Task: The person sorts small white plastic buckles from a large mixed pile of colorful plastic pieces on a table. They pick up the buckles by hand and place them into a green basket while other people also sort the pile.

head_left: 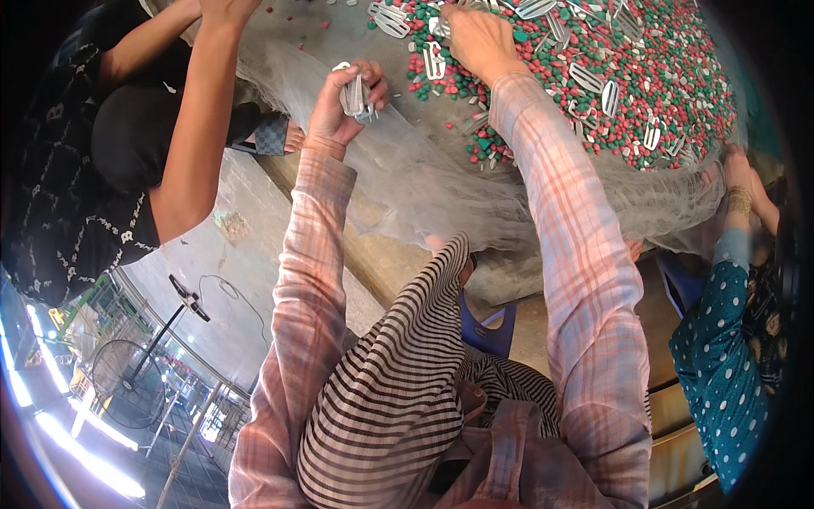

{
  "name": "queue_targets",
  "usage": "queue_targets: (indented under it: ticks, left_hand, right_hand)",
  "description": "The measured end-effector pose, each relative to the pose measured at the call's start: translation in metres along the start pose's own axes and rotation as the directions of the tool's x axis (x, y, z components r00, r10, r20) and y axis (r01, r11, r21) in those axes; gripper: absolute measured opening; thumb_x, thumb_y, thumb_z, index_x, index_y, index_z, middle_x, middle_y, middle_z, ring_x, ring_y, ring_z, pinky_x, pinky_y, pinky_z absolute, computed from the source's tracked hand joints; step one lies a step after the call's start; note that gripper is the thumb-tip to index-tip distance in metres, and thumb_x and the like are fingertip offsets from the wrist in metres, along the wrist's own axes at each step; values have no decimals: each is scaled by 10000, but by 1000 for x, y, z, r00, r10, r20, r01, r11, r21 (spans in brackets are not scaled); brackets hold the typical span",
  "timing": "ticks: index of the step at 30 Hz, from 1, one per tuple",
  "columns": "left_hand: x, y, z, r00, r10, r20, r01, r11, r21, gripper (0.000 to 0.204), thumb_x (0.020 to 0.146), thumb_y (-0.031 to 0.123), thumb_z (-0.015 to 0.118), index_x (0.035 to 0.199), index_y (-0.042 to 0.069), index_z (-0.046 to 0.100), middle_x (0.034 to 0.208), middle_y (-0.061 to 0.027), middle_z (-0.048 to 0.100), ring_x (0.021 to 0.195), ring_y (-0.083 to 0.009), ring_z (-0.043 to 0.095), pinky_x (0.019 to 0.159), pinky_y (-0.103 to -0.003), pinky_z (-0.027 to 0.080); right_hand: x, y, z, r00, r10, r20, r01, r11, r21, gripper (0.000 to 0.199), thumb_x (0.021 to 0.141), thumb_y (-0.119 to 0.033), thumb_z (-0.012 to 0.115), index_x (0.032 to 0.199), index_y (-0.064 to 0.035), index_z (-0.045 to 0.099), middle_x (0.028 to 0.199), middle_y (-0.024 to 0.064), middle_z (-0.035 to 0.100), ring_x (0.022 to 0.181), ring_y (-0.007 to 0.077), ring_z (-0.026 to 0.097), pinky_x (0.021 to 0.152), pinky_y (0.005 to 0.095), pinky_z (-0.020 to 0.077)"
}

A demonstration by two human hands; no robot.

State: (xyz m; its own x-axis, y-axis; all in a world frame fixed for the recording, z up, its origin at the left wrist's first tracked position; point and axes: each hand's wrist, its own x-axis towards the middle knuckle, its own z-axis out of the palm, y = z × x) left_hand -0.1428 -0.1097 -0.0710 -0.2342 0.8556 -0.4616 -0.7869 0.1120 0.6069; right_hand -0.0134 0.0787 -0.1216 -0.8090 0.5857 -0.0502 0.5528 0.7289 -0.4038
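A small bundle of silvery slotted metal pieces [357,97] is gripped in my left hand [335,109], held over the edge of the netting. My right hand [482,42] reaches into the heap of red, green and white pebble-like bits [670,85], its fingers curled down at a slotted metal piece [439,27]; the fingertips are partly hidden. More such pieces lie scattered on the heap, among them a white slotted piece [434,61] and an oval one [610,99].
Sheer grey netting [407,161] drapes along the near edge of the heap. A co-worker's arm [203,127] is at the left, another's polka-dot sleeve [721,356] at the right. A blue plastic stool [492,327] and a standing fan [129,383] are lower down.
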Motion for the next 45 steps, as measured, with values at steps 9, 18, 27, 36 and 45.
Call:
queue_targets:
  ticks: [9, 18, 27, 36, 45]
  left_hand:
    - [28, -21, 17, 908, 348, -232, 233, 41, 972, 504, 720, 431, 713, 1052, 63, 622, 832, -114, 678, 752, -239, 649, 691, -349, 506]
    - [57, -35, 66, 932, 304, -196, 297, -336, 894, 526, 636, 390, 699, 1099, 148, 645, 875, -146, 682, 885, -293, 650, 792, -404, 499]
    - [27, 5, 58, 953, 64, -296, 244, 420, 874, 338, 704, 280, 739, 969, 78, 682, 714, 35, 616, 631, -143, 549, 612, -297, 446]
    - [35, -24, 52, 943, 318, 97, 11, -322, 947, 475, 668, 408, 756, 1061, 164, 647, 704, -96, 644, 681, -247, 634, 628, -366, 483]
    - [62, -33, 66, 961, 193, 200, -25, -658, 753, 418, 704, 382, 722, 1074, 206, 638, 756, -98, 668, 737, -285, 653, 634, -410, 504]
  right_hand:
    - [-150, -9, -66, 968, 222, 115, -248, 798, 549, 214, 748, -188, 717, 899, -47, 657, 735, 61, 643, 693, 211, 632, 610, 340, 477]
    - [-204, -1, -84, 809, 434, 396, -429, -24, 903, 233, 815, -126, 669, 1019, -39, 597, 863, 14, 627, 674, 98, 594, 517, 264, 451]
    - [-158, -28, -25, 993, -119, -10, 119, 993, 26, 248, 691, -71, 607, 938, -93, 613, 791, 80, 636, 742, 250, 637, 603, 342, 515]
    - [-178, -2, -81, 840, 301, 451, -454, -65, 889, 127, 864, -140, 573, 942, -40, 574, 907, 141, 657, 627, 190, 651, 440, 263, 465]
    - [-187, 7, -93, 930, 135, 342, -176, -654, 736, 556, 851, -98, 517, 1352, 35, 317, 885, 134, 581, 702, 196, 617, 523, 277, 555]
